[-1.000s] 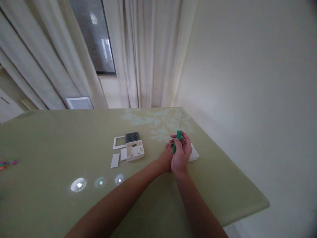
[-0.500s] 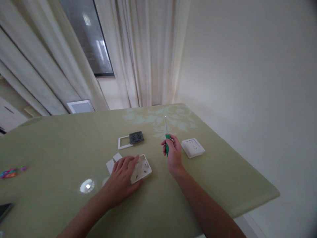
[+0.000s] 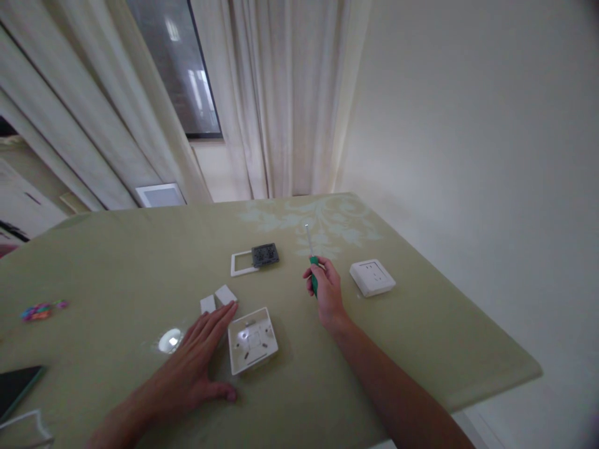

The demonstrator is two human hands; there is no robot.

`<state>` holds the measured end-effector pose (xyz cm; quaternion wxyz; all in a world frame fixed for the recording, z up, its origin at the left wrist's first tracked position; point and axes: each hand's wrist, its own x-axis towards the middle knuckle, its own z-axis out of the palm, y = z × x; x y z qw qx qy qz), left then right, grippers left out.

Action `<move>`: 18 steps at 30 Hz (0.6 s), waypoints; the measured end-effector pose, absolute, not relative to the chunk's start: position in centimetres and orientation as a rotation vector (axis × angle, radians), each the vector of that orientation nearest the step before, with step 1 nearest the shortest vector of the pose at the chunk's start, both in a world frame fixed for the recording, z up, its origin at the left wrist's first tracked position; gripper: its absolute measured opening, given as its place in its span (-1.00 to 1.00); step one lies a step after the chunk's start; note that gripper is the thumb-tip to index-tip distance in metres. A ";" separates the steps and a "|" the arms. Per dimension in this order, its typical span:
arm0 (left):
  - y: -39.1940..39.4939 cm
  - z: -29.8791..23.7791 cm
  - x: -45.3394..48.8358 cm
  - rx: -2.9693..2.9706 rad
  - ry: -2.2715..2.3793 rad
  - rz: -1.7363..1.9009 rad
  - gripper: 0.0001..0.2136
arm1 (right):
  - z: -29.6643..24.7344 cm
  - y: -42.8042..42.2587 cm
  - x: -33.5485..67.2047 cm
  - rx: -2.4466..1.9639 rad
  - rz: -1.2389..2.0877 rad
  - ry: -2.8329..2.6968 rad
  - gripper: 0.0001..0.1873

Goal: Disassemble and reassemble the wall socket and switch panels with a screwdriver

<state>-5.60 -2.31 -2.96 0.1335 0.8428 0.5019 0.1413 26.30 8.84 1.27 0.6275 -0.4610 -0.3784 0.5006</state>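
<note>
My right hand (image 3: 326, 292) is closed round a green-handled screwdriver (image 3: 313, 275), its thin shaft pointing up and away. My left hand (image 3: 199, 358) lies flat on the green table (image 3: 116, 262) with fingers stretched out, its fingertips beside a white open socket back box (image 3: 253, 340) that sits hollow side up. Two small white plastic pieces (image 3: 218, 298) lie just beyond the left fingertips. Farther back are a white frame (image 3: 242, 264) and a dark grey socket insert (image 3: 265, 254). A complete white wall socket (image 3: 372, 277) rests to the right of my right hand.
A colourful small object (image 3: 40, 310) lies at the table's left. A dark flat device (image 3: 19, 385) sits at the lower-left corner. Curtains (image 3: 262, 93) and a window (image 3: 185, 68) stand behind the table; a plain wall is on the right. The table's right edge drops off near the socket.
My left hand left the right hand, pulled the white back box toward me, then let it go and now lies flat beside it. The right hand keeps the screwdriver.
</note>
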 end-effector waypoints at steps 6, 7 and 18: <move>0.8 -2.7 -8.5 2.321 1.417 0.483 -0.23 | 1.4 9.1 26.3 -1.062 1.166 -0.857 -0.67; 1.8 -2.1 -8.2 2.288 1.444 0.542 -0.36 | 1.4 9.1 26.3 -1.063 1.169 -0.856 -0.67; 18.7 1.0 1.7 2.331 1.684 0.539 -0.15 | 0.5 9.6 26.6 -1.119 1.217 -0.912 -0.62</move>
